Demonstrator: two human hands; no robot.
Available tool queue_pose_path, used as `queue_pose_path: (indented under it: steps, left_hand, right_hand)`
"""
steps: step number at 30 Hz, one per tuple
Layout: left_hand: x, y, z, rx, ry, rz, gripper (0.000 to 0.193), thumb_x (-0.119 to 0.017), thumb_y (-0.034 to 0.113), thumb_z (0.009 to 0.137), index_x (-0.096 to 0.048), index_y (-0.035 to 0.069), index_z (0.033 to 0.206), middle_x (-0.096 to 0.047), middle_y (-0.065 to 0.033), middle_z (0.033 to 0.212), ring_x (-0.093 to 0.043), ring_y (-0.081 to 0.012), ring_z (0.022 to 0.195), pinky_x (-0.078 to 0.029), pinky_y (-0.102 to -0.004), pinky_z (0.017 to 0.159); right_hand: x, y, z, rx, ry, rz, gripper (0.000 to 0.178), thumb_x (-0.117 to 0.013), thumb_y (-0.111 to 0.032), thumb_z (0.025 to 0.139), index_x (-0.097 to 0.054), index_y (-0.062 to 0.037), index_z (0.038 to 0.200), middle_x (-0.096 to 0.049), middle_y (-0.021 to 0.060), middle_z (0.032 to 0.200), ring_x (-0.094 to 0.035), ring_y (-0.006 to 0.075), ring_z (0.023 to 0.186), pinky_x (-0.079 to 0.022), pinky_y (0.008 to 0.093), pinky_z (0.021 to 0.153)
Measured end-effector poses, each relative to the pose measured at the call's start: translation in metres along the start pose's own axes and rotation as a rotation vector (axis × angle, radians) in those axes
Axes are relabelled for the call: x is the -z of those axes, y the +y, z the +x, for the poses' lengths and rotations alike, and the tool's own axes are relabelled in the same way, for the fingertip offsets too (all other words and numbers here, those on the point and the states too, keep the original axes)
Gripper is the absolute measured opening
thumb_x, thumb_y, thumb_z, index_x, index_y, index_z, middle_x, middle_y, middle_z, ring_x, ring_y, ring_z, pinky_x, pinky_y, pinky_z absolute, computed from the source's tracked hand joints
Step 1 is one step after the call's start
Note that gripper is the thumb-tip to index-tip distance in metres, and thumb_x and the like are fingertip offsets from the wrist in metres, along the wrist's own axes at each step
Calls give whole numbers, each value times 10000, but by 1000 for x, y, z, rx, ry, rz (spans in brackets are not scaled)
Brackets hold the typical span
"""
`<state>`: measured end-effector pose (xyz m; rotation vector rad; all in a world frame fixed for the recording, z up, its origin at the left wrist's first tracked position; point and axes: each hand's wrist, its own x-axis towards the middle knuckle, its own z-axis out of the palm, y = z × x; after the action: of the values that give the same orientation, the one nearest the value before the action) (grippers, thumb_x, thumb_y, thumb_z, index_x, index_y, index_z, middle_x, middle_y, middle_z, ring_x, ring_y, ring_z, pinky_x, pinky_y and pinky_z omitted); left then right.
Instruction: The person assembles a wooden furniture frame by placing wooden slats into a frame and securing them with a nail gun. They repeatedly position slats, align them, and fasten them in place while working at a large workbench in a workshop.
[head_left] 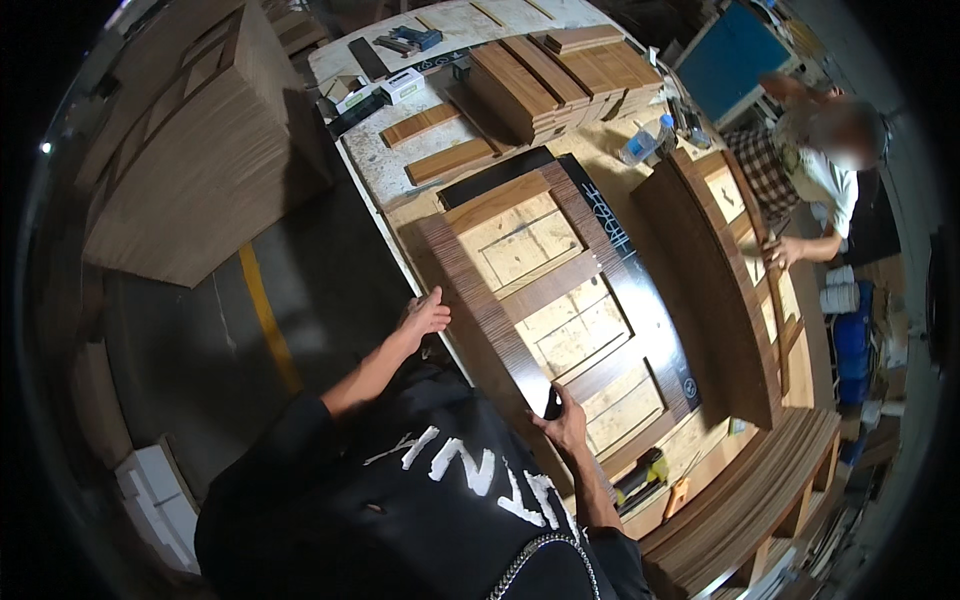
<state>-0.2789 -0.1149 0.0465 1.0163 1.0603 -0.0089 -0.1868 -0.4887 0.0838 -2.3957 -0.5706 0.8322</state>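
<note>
A brown wooden panel frame point(540, 292) lies on the workbench in front of me, with crosspieces dividing its openings. My left hand point(426, 316) is beside the frame's near long edge. Its fingers are loosely bent and apart, and I see nothing in them. Farther right, my right hand point(566, 428) is at the same long side, thumb and fingers closed around the frame's edge. A dark patch shows between that thumb and forefinger; whether it is an object or a shadow is unclear.
Wooden boards point(515, 90) are stacked on the bench's far part, near a plastic bottle point(636, 148). A green-and-black power tool point(642, 478) lies to the right. Across the bench a co-worker point(815, 160) handles another frame point(735, 215). Tall panel stacks point(200, 170) stand left.
</note>
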Motion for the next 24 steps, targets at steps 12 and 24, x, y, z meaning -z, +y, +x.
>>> queue_pose_path:
  steps: [12, 24]
  left_hand:
    - [40, 59, 79, -940, 208, 1022, 385, -645, 332, 940, -618, -21, 1091, -618, -282, 1061, -565, -460, 1059, -448, -541, 950]
    - [68, 73, 161, -718, 168, 1219, 768, -620, 417, 987, -375, -85, 1513, -413, -296, 1550, -373, -429, 1455, -294, -465, 1213]
  right_hand:
    - [-107, -18, -23, -138, 632, -192, 591, -820, -290, 791, -619, -110, 1315, -535, 202, 1318, -505, 401, 1231, -412, 520, 1020]
    - [-146, 83, -146, -1140, 1215, 128, 757, -692, -299, 881, -399, 9, 1507, -464, 274, 1499, -433, 421, 1397, -377, 542, 1119]
